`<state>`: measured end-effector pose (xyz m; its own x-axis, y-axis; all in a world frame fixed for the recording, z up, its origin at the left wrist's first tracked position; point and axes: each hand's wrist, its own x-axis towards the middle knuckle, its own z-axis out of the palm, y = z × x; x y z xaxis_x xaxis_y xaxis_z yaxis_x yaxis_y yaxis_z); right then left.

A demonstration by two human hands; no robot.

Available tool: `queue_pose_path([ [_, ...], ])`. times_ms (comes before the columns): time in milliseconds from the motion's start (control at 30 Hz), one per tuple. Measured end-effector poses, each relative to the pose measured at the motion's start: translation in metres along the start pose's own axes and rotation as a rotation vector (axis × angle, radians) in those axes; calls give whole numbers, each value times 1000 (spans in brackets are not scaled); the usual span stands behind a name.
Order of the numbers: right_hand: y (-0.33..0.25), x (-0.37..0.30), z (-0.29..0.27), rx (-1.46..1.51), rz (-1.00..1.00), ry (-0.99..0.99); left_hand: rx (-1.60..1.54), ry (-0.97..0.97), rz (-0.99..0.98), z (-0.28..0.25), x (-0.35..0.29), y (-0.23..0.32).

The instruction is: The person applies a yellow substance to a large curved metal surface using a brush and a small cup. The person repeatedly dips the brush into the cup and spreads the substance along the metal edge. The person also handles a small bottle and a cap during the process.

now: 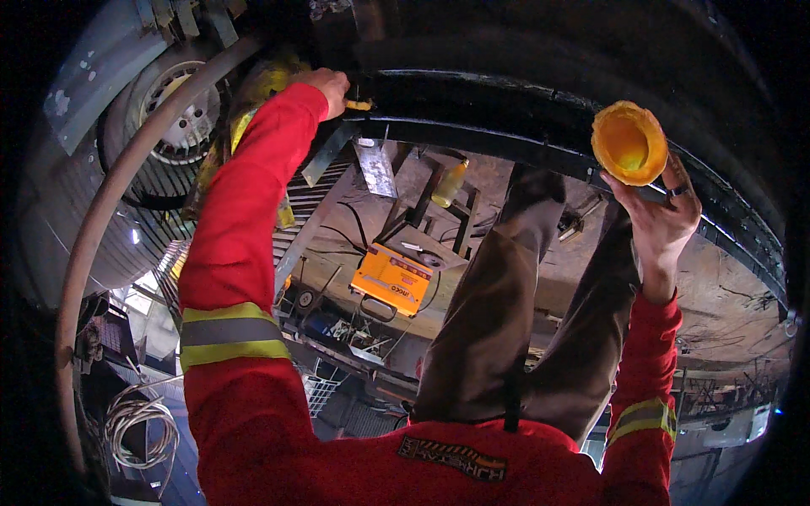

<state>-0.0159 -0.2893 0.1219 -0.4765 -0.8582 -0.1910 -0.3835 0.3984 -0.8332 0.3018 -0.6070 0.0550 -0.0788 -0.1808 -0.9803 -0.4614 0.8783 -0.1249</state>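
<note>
My left hand, on a raised red-sleeved arm, is closed around a small yellow-tipped tool right against a curved black metal beam. My right hand is lifted at the right. It holds a yellow cup-shaped object by its lower edge, hollow side toward me, just in front of the same beam. My own legs in brown trousers hang in the middle of the view.
An orange box-shaped machine with black cables sits on the dirt floor behind my legs. A vehicle wheel and a long grey pipe are at the left. Coiled pale cable lies at lower left, and a metal grating is beside my left arm.
</note>
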Motion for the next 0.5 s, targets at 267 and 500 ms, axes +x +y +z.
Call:
queue_pose_path([
  [267,0,4,-2,-15,3,18,-46,-68,-35,-23,10,-21],
  [500,9,0,-4,-21,49,5,-180,-98,-71,7,1,-24],
])
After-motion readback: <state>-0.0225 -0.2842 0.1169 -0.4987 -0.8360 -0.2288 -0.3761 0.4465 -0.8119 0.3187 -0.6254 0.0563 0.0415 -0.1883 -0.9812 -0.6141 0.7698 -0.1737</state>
